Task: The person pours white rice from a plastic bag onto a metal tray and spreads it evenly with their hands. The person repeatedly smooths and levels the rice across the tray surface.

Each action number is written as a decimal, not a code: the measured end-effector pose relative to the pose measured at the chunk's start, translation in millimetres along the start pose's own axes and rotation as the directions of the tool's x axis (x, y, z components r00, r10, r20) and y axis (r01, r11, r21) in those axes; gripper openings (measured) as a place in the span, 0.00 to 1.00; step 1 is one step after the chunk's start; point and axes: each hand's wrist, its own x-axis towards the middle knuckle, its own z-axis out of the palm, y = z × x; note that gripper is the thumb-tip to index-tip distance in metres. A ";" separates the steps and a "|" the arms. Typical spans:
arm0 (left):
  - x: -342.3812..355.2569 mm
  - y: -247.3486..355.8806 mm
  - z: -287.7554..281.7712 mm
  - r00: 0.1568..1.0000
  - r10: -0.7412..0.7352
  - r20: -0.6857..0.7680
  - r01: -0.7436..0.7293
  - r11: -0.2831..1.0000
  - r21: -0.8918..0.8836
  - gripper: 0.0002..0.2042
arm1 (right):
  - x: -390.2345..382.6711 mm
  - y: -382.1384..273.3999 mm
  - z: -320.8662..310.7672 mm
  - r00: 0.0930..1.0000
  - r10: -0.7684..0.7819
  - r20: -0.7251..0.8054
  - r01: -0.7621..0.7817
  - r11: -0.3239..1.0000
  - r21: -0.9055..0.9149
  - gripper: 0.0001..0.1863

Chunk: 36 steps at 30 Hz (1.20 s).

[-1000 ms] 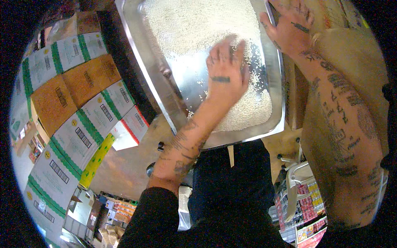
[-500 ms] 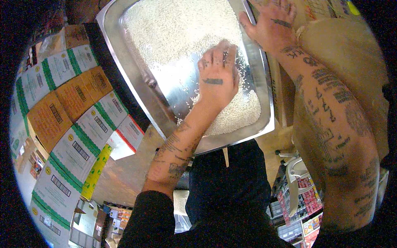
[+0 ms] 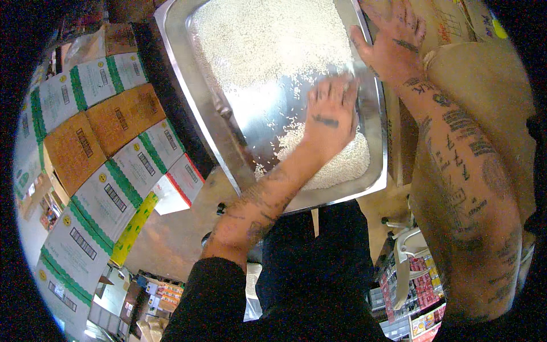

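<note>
A metal tray (image 3: 250, 111) holds white rice grains (image 3: 268, 40), spread thick over its far part. A smaller pile of rice (image 3: 347, 162) sits in the near right corner, with bare metal and stray grains between. My left hand (image 3: 330, 117) is in the tray, palm down, fingers stretched out and slightly blurred, beside the smaller pile. At the tray's right rim is my right hand (image 3: 396, 45), thumb apart and pointing to the rim, fingers stretched away. Whether it presses on the rim is hard to see.
Stacked white and green cartons (image 3: 97, 199) and brown cartons (image 3: 122, 114) stand to the left. A large tan sack-like thing (image 3: 473, 68) lies beyond my right forearm. Lower right, a pale chair (image 3: 405, 268) stands before shelves of packages (image 3: 424, 279).
The tray and surroundings have shifted slightly right in view. My left hand has moved right and nearer, toward the small pile, which looks larger. My right hand keeps its place by the rim.
</note>
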 end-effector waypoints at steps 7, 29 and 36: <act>-60.5 28.8 -7.3 0.989 -0.004 0.148 0.018 0.995 -0.095 0.30 | -0.2 4.6 -3.0 0.996 0.026 0.084 -0.030 0.999 0.037 0.39; -131.5 -8.7 -84.8 0.956 -0.282 0.084 0.280 0.959 0.034 0.30 | 0.0 -1.5 -2.7 1.000 0.006 0.028 -0.007 1.000 0.031 0.38; -54.0 -47.1 -90.4 0.933 -0.235 -0.271 0.269 0.958 0.096 0.20 | 1.2 1.0 -1.7 0.999 -0.014 0.052 0.015 1.000 -0.024 0.35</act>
